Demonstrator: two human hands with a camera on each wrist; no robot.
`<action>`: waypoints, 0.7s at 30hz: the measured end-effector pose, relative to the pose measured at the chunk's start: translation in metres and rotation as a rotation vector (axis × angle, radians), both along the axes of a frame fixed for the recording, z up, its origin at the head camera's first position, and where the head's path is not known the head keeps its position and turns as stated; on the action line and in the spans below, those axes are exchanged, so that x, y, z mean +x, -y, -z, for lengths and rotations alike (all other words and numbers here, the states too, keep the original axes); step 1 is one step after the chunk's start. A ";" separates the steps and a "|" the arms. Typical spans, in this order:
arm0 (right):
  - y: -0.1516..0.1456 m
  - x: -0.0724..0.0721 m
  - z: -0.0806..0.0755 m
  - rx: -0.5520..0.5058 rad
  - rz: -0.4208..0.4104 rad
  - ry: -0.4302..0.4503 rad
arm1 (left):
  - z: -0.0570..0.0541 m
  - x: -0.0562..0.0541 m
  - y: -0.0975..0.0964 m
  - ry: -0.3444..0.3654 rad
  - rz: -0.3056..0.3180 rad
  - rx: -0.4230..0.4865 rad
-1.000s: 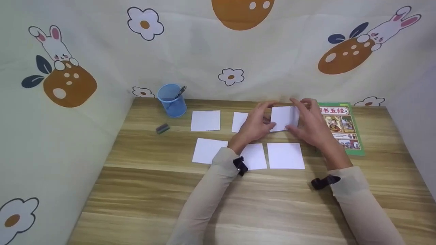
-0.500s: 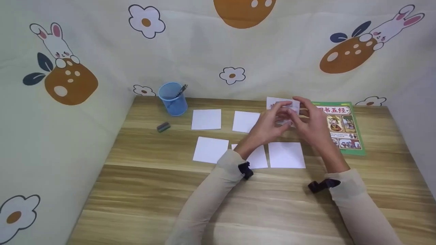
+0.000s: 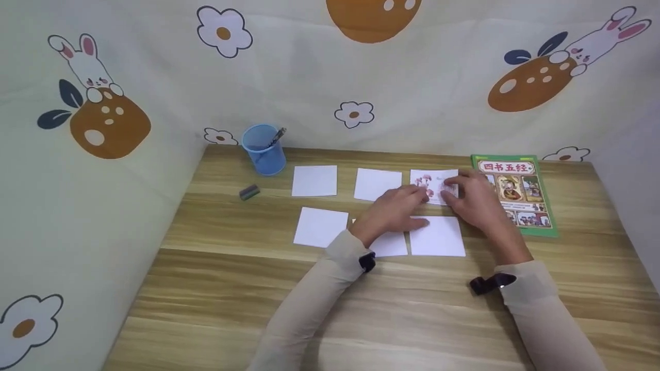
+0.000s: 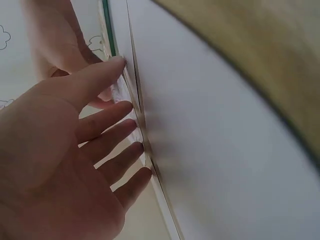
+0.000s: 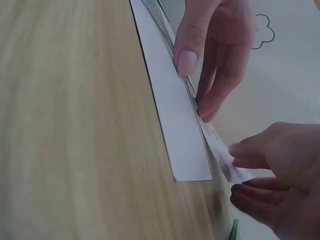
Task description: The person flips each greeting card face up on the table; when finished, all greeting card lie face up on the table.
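A white card [image 3: 434, 182] shows pink flowers face-up.

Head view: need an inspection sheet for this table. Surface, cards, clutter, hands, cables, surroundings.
Surface: wood-grain table.
Cards: two rows of three; five white cards plain side up, back-right printed card showing reddish flowers.
Clutter: blue cup holding a pen-like item, small dark block, green-bordered book.
Hands: left hand fingers at the printed card's lower left, thumb over the front-right card; right hand touches the printed card's right side.
Cables: nothing seen.
Surroundings: cloth with rabbits and flowers.
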State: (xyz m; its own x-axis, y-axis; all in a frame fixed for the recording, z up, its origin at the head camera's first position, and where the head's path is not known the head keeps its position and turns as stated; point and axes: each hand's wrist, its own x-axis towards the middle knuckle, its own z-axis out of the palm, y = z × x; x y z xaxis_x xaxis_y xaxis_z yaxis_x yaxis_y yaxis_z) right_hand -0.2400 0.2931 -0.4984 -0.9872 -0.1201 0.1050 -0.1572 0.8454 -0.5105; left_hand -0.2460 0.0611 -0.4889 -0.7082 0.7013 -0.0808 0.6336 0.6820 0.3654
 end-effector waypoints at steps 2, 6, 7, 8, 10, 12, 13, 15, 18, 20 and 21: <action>-0.001 0.001 0.001 0.063 -0.019 0.055 | -0.001 0.000 -0.001 -0.005 0.003 -0.004; -0.002 0.001 0.002 0.112 -0.042 0.094 | -0.004 -0.003 -0.001 -0.010 0.018 0.003; -0.003 0.001 0.002 0.118 -0.048 0.088 | -0.004 -0.003 -0.001 -0.002 0.025 0.000; -0.003 0.001 0.002 0.123 -0.050 0.083 | -0.004 -0.003 -0.001 0.008 0.033 -0.003; -0.004 0.001 0.003 0.131 -0.056 0.069 | -0.004 -0.003 0.000 0.029 0.051 -0.002; -0.004 0.001 0.004 0.138 -0.059 0.060 | -0.003 -0.003 0.003 0.044 0.064 0.014; -0.004 0.001 0.005 0.139 -0.062 0.057 | -0.002 -0.003 0.004 0.047 0.065 0.027; -0.004 0.002 0.004 0.139 -0.061 0.065 | -0.001 -0.002 0.010 0.056 0.050 0.050; -0.001 0.002 0.002 0.136 -0.050 0.079 | -0.003 -0.001 0.023 0.055 -0.001 0.070; 0.004 0.001 0.001 0.121 -0.040 0.059 | -0.005 0.000 0.034 0.054 -0.064 0.057; 0.009 0.001 0.000 0.106 -0.038 0.044 | -0.006 0.000 0.039 0.050 -0.099 0.049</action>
State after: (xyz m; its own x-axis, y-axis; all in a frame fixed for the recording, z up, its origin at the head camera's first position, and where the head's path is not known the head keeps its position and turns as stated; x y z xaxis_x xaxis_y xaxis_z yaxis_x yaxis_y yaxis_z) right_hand -0.2392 0.2844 -0.4980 -0.9851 -0.1657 0.0466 -0.1696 0.8887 -0.4260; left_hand -0.2462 0.0221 -0.4828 -0.7700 0.6324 -0.0846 0.5446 0.7205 0.4293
